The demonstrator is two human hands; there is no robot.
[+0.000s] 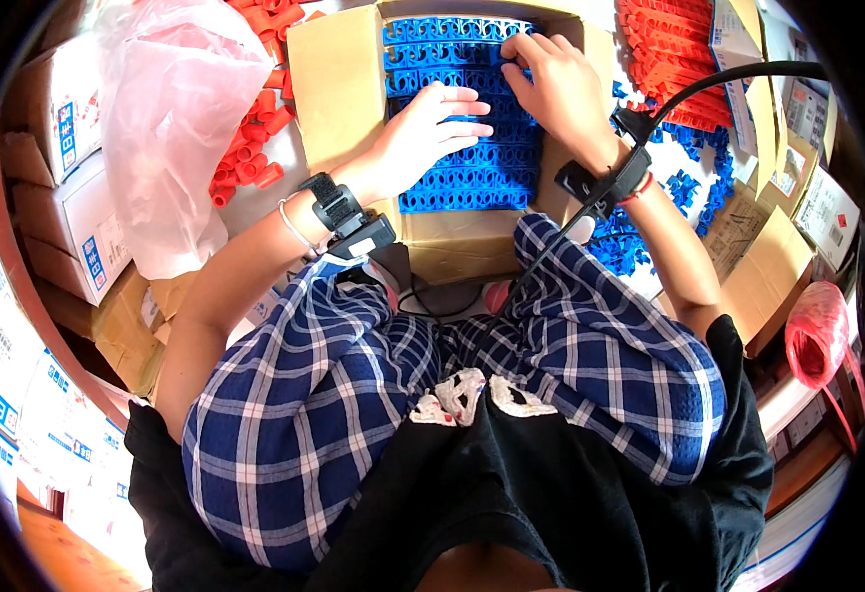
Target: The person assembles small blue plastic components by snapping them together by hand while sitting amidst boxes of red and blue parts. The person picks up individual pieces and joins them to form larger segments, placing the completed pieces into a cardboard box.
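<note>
Basically both hands, left [431, 126] flat w/ fingers spread, right [557, 81] pinching at the top row, on blue plastic clips [472, 173] in cardboard box [339, 84].

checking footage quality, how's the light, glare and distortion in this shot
Head view: bright, even light; glare washes out the clear plastic bag; fisheye bends the stacked boxes at the rim, corners black; both hands, left hand and right hand, look sharp on the blue clips.
</note>
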